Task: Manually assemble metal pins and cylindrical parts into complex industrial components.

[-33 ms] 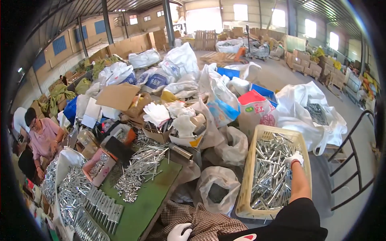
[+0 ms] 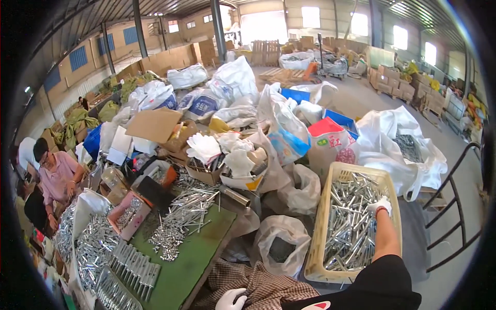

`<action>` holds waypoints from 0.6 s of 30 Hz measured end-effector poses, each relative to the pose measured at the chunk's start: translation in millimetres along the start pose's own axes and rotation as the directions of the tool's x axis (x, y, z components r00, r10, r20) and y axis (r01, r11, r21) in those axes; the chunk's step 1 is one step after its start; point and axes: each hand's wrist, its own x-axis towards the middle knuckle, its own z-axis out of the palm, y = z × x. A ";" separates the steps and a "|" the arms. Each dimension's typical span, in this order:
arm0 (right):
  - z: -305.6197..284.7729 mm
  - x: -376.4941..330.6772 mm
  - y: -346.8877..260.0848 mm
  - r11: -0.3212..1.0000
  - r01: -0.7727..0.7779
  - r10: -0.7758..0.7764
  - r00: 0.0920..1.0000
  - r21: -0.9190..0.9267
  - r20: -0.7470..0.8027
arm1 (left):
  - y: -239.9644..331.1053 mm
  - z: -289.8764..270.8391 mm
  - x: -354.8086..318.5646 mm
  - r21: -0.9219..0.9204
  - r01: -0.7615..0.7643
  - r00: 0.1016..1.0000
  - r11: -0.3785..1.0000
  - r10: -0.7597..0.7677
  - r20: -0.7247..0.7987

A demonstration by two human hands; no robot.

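My right hand (image 2: 381, 205), in a white glove with a red band at the wrist, reaches into a cream plastic crate (image 2: 316, 243) on the right. It touches the heap of long silvery metal bolts (image 2: 351, 222) close to the crate's right wall. Its fingers are too small and partly hidden to show a grip. At the bottom edge, my left hand (image 2: 230, 299), also white-gloved, rests by the brown checked cloth (image 2: 248, 281) over my lap. The thumb stands apart from the bent fingers, with nothing visible between them; the frame cuts off part of that hand.
A green-topped table (image 2: 206, 248) at left carries loose bolts, small metal parts (image 2: 168, 240) and a row of bagged bolts (image 2: 134, 266). An open white sack (image 2: 281, 232) stands between table and crate. A black metal rail (image 2: 454, 206) stands right. A person (image 2: 62, 175) works at far left.
The whole picture has shifted very slightly right and down. Both hands keep practically the same places by the crate and the lap.
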 end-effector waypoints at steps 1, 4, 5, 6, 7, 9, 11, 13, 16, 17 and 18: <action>2.4 6.3 7.8 0.999 -0.029 0.029 0.999 0.026 -0.017 | 4.8 -4.4 -1.3 0.011 -0.004 1.000 1.000 0.004 -0.015; 0.5 0.1 3.8 1.000 -0.009 0.008 0.999 -0.003 -0.034 | 5.1 -13.1 -10.8 0.026 0.007 0.997 1.000 -0.005 -0.080; 0.8 -0.9 1.2 0.999 -0.017 0.016 0.999 -0.042 -0.033 | 5.6 -15.3 -13.6 0.020 0.016 0.995 1.000 -0.014 -0.100; 5.1 6.1 3.6 0.998 -0.005 0.003 1.000 -0.065 -0.027 | 5.9 -18.1 -16.3 0.038 0.023 0.994 0.999 -0.019 -0.111; 3.7 -1.5 0.7 0.997 0.009 -0.015 0.997 -0.076 -0.080 | 6.2 -21.3 -19.4 0.048 0.037 0.992 0.998 -0.031 -0.125; 5.2 24.1 6.6 0.982 0.111 -0.098 0.991 -0.155 0.090 | -12.0 -18.3 -26.3 0.017 0.024 0.987 1.000 -0.021 -0.160; 30.6 82.7 32.1 0.959 0.162 -0.118 0.974 -0.234 0.192 | -17.3 -19.5 -25.0 0.015 -0.005 0.984 1.000 0.007 -0.179; 46.5 79.4 21.9 0.948 0.151 -0.108 0.981 -0.281 0.163 | -17.1 -21.5 -30.2 0.025 0.034 0.979 0.999 -0.028 -0.204; 43.5 32.5 -10.7 0.942 0.097 -0.064 0.992 -0.320 0.113 | -17.4 -24.2 -40.9 0.049 0.046 0.963 0.998 -0.032 -0.269; 48.5 41.7 -8.2 0.943 0.102 -0.070 0.991 -0.316 0.112 | -17.6 -25.5 -41.5 0.052 0.038 0.961 0.998 -0.022 -0.277; 55.1 56.5 -0.8 0.938 0.138 -0.092 0.984 -0.317 0.155 | -16.6 -27.4 -42.5 0.046 0.035 0.959 0.998 -0.021 -0.281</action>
